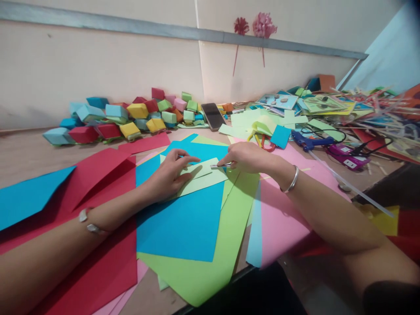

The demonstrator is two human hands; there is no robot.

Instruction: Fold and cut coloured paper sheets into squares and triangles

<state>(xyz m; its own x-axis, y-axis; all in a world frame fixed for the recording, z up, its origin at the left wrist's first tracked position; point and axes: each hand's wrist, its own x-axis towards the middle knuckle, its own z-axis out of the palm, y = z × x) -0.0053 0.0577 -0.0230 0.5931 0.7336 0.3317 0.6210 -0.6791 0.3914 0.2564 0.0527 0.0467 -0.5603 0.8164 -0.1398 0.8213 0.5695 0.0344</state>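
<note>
Under my hands lies a pale green strip of paper (215,177), on top of a blue sheet (179,227). My left hand (169,175) rests on the strip's left part with fingers apart, pressing it down. A narrower pale green piece (197,172) lies on the strip beside those fingers. My right hand (244,156) is closed around a slim silver metal tool (220,166), its tip at the strip's right end. The hand hides most of the tool, so I cannot tell its exact kind.
Red sheets (111,223) spread left, pink paper (288,201) right. Coloured paper boxes (114,113) and a phone (213,116) stand near the wall. Scissors (267,145), a blue glue gun (310,141) and a purple power strip (348,156) lie at right, before cluttered paper scraps.
</note>
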